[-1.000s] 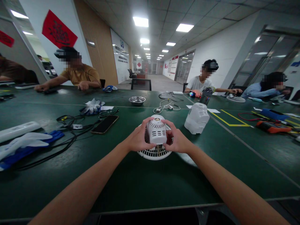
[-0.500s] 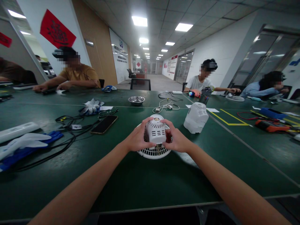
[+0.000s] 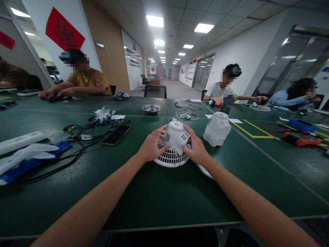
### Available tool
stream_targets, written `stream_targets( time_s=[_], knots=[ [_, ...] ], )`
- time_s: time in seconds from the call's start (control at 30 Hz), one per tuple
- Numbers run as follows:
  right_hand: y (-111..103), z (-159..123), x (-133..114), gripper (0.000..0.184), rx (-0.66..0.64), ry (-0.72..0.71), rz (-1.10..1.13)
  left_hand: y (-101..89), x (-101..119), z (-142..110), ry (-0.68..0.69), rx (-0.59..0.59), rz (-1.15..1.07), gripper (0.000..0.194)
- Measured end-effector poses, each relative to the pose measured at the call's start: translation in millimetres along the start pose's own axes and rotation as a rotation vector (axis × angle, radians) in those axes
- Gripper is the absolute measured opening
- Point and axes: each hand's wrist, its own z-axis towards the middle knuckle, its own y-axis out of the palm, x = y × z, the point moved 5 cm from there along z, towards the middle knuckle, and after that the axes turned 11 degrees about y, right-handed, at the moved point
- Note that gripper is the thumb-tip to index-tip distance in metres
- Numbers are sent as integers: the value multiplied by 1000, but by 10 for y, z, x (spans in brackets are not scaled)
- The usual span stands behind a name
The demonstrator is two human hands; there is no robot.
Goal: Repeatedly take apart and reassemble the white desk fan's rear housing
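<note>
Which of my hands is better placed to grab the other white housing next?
Probably your right hand: the other white housing stands to the right, just beyond it. Your left hand is farther away, across the slotted housing that both hands hold over the round grille.

Office-like workroom, green worktable [image 3: 164, 202], black chair [image 3: 155, 92], ceiling light [image 3: 155, 21]

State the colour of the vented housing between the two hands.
The vented housing is white, best seen in the head view.
</note>
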Motion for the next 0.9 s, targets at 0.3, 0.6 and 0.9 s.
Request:
stream_targets(
  time_s=[0.3,0.6,0.9],
  knots=[
    [52,21,185,99,-44,166,53,64,-698,-208,-589,44,-85,63],
    [-27,50,388,87,75,400,599,-104,-665,-135,-403,517,-504,67],
    [393,-80,116,33,-402,661,1317,179,-634,-163,-549,475,-979,57]
  ],
)
